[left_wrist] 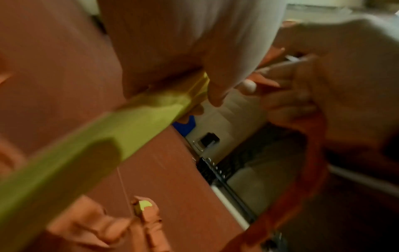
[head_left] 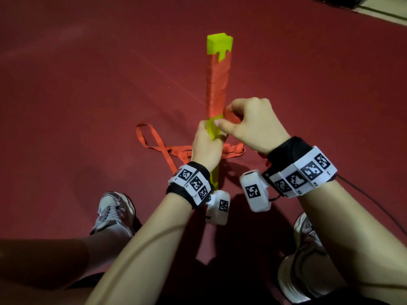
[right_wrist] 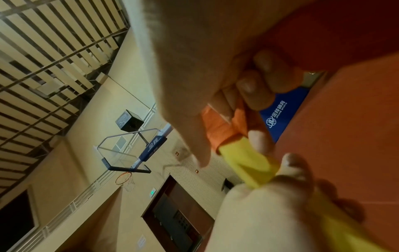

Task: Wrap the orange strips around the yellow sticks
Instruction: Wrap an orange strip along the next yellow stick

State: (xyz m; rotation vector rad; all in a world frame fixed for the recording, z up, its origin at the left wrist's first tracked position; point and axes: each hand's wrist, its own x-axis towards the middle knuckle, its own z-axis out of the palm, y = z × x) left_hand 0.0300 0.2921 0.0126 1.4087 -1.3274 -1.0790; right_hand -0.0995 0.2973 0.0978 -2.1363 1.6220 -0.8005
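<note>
- Left hand (head_left: 206, 148), fingers curled round the long square-section yellow stick (head_left: 214, 128), grips it at the bare yellow part just below the wrapping; stick points up and away from the person over the dark red sports floor (head_left: 88, 84).
- Right hand (head_left: 253, 124), fingers curled, pinches the flat orange fabric strip (head_left: 217, 84) against the stick's right side, right at the lower edge of the wound section; thumb tip lies just beside the left hand's fingers.
- Strip covers most of the stick's upper length in tight turns; yellow top end w/ notched edge is bare above it.
- Loose remainder of the strip lies in loops on the floor behind the left hand, near the stick's lower part.
- Both wrists carry black bands w/ white square-code tags (head_left: 308, 170).
- Grey sneaker (head_left: 114, 210) shows at lower left.
- Right wrist view: basketball hoop w/ glass backboard (right_wrist: 124, 153) on a cream wall, blue padded mat (right_wrist: 282, 110) beyond.
</note>
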